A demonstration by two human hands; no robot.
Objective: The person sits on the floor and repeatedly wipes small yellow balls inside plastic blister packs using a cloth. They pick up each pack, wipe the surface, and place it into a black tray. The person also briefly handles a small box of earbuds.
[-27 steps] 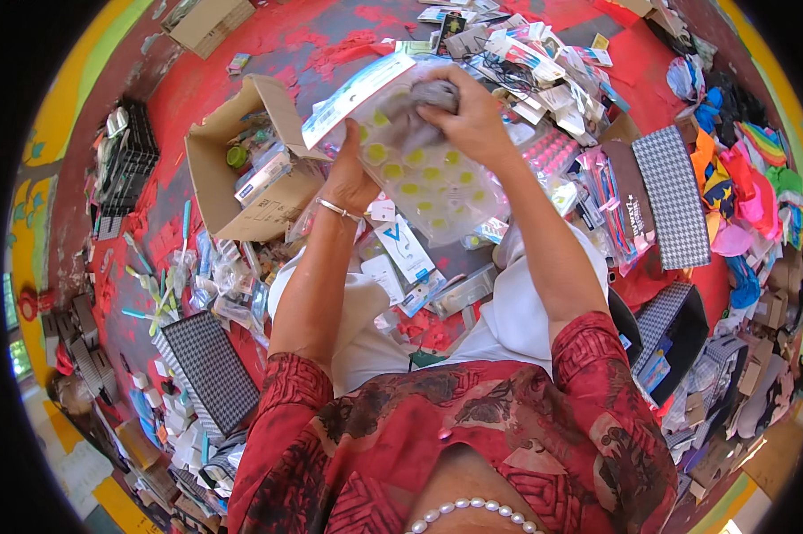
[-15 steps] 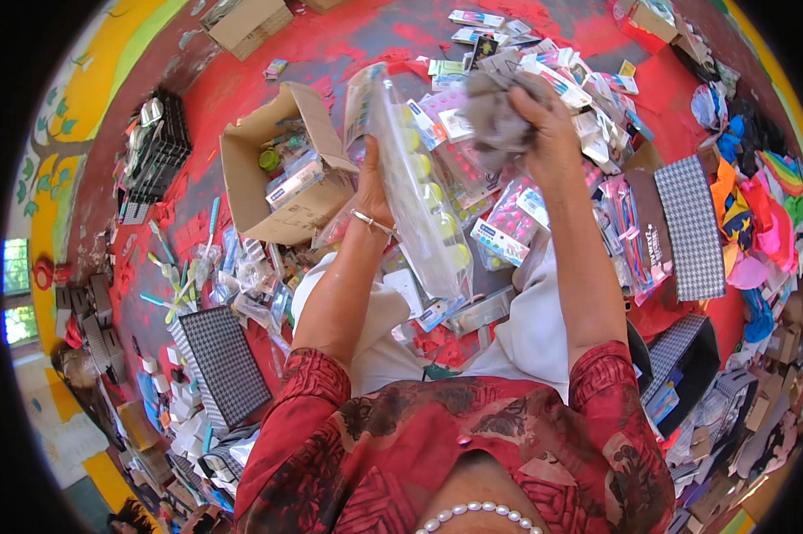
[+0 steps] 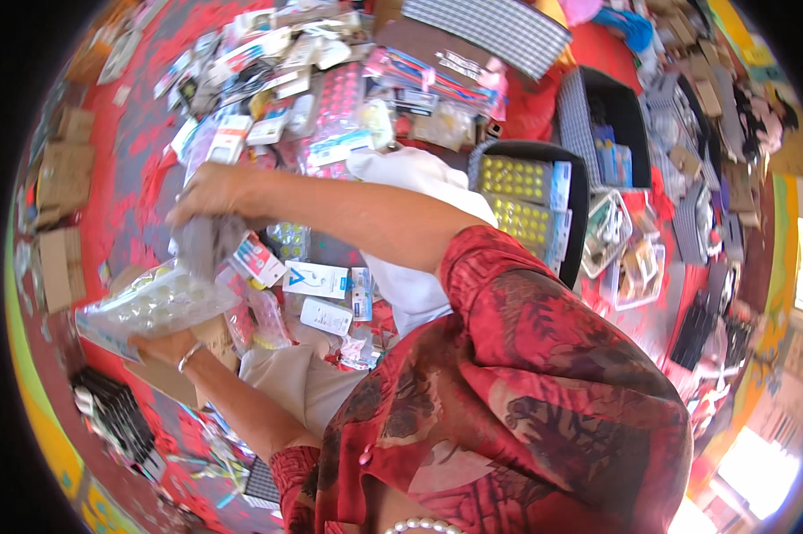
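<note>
My left hand [image 3: 165, 344] grips the lower edge of a clear plastic pack [image 3: 165, 301] with rows of round, pale yellow-green pieces inside. It is closed on that edge, above an open cardboard box [image 3: 213, 343]. A crumpled grey cloth [image 3: 207, 242] hangs from my right hand [image 3: 213, 191], whose fingers are bent around it and slightly blurred. The cloth overlaps the pack's upper end; I cannot tell how firmly it touches. Beside the pack lie a white box with a blue mark [image 3: 317, 279] and a red-and-white card pack [image 3: 259, 260].
A heap of small packages [image 3: 286, 53] covers the far floor. On the right, a checked bin [image 3: 576, 218] holds packs of yellow-green round pieces, with another checked bin [image 3: 572, 116] behind it. Clear plastic trays [image 3: 637, 267] stand farther right. Cardboard boxes [image 3: 63, 182] line the left wall.
The head view has turned to the right, so the scene appears rotated. My right hand has brought the cloth to the pack, which now lies flatter in my left hand.
</note>
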